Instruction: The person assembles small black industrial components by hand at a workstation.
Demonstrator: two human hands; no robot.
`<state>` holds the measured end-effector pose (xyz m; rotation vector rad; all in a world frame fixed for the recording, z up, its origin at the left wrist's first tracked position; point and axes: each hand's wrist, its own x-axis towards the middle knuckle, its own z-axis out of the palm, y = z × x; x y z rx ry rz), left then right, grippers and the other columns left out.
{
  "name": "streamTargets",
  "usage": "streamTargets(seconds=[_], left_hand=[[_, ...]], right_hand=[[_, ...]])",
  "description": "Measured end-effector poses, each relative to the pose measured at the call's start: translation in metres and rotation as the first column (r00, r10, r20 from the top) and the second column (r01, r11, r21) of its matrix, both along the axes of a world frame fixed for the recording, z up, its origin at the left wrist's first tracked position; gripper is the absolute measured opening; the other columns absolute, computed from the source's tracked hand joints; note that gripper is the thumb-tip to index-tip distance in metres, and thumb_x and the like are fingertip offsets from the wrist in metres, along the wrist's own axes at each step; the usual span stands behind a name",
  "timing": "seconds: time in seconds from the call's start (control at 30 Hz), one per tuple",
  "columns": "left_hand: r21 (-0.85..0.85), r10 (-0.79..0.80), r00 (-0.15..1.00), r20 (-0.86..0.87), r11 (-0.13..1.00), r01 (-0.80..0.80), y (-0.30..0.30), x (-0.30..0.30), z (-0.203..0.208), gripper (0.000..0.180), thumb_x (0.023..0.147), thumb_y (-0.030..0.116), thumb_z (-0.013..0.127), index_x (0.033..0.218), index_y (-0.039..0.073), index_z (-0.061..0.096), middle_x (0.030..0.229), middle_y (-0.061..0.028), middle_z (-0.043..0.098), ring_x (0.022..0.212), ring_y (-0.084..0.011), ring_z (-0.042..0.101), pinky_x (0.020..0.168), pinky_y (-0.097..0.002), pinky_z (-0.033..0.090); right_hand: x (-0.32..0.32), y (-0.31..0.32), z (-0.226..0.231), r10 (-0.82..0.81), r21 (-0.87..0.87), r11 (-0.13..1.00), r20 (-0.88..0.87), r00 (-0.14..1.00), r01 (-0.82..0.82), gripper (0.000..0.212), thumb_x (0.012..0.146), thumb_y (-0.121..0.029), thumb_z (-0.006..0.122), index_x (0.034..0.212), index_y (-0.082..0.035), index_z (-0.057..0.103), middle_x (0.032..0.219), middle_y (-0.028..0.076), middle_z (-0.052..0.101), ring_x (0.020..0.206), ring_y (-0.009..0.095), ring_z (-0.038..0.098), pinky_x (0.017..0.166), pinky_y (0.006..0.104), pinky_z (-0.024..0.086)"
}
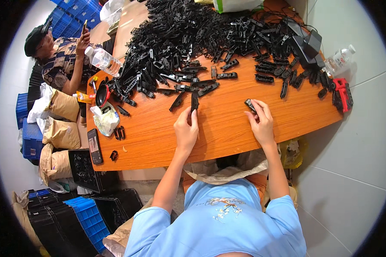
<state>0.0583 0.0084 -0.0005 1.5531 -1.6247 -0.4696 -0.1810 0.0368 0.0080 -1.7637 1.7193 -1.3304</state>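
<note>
My left hand (186,132) pinches a long black plastic part (194,101) that stands up from the fingertips above the wooden table (227,132). To its right, my right hand (261,122) is closed on a shorter black plastic part (249,104) with a lighter grey patch. The hands are apart, and so are the two parts. Just beyond them lie several loose black parts (208,88) of similar shape. A big heap of black plastic parts (193,34) covers the far side of the table.
Water bottles (103,61) (340,58) stand at both sides. A red tool-like object (342,95) lies at the right edge. At left are a smartphone (94,146), a crumpled white bag (106,122), sacks (61,132) and crates (88,222). Another person (64,64) sits far left holding a phone.
</note>
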Motion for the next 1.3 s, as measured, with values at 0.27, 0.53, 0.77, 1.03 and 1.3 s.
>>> streamTargets(seconds=[0.27, 0.53, 0.77, 1.03, 1.3], left_hand=[[0.253, -0.139, 0.989, -0.042, 0.957, 0.145, 0.021, 0.003, 0.025, 0.022, 0.089, 0.008, 0.065, 0.108, 0.000, 0.066, 0.090, -0.0103, 0.059, 0.065, -0.0138, 0.058, 0.059, -0.0279, 0.047], [0.242, -0.128, 0.991, -0.043, 0.961, 0.135, 0.034, -0.004, 0.036, 0.021, 0.090, 0.010, 0.062, 0.107, -0.002, 0.063, 0.087, -0.0138, 0.059, 0.073, -0.0246, 0.063, 0.066, -0.0332, 0.050], [0.108, -0.411, 0.898, 0.155, 0.911, 0.398, 0.033, -0.007, 0.043, 0.045, 0.088, 0.000, 0.057, 0.132, 0.003, 0.048, 0.113, -0.0123, 0.063, 0.108, -0.0276, 0.058, 0.092, -0.0358, 0.047], [-0.003, -0.621, 0.730, 0.284, 0.761, 0.649, -0.001, 0.003, 0.008, 0.069, 0.081, 0.005, 0.068, 0.142, 0.010, 0.038, 0.118, -0.0035, 0.063, 0.110, -0.0266, 0.054, 0.096, -0.0389, 0.042], [0.020, -0.522, 0.835, -0.175, 0.846, 0.533, 0.014, 0.005, -0.004, 0.095, 0.073, -0.001, 0.075, 0.149, 0.008, 0.019, 0.109, -0.0117, 0.063, 0.097, -0.0242, 0.062, 0.086, -0.0323, 0.051]], right_hand=[[-0.006, -0.003, -0.006, -0.067, -0.066, 0.996, -0.256, 0.964, 0.052, 0.030, 0.083, -0.003, 0.066, 0.113, -0.002, 0.064, 0.111, 0.010, 0.064, 0.103, 0.028, 0.056, 0.089, 0.0373, 0.046], [-0.005, -0.002, -0.012, -0.136, -0.039, 0.991, -0.243, 0.960, 0.130, 0.033, 0.084, -0.008, 0.066, 0.115, 0.000, 0.060, 0.115, 0.014, 0.059, 0.109, 0.032, 0.051, 0.092, 0.0403, 0.044], [-0.004, -0.001, -0.011, -0.143, -0.010, 0.989, -0.263, 0.954, 0.145, 0.029, 0.085, -0.009, 0.065, 0.111, 0.001, 0.060, 0.118, 0.014, 0.055, 0.111, 0.034, 0.050, 0.093, 0.0422, 0.043], [-0.003, 0.003, -0.008, -0.055, -0.064, 0.997, -0.300, 0.952, 0.038, 0.032, 0.083, -0.005, 0.065, 0.115, -0.002, 0.061, 0.114, 0.013, 0.062, 0.106, 0.030, 0.055, 0.091, 0.0389, 0.043], [0.050, 0.018, 0.010, 0.361, -0.059, 0.922, -0.223, 0.906, -0.382, 0.037, 0.080, -0.006, 0.068, 0.116, -0.007, 0.064, 0.109, 0.009, 0.064, 0.097, 0.027, 0.062, 0.083, 0.0358, 0.048]])
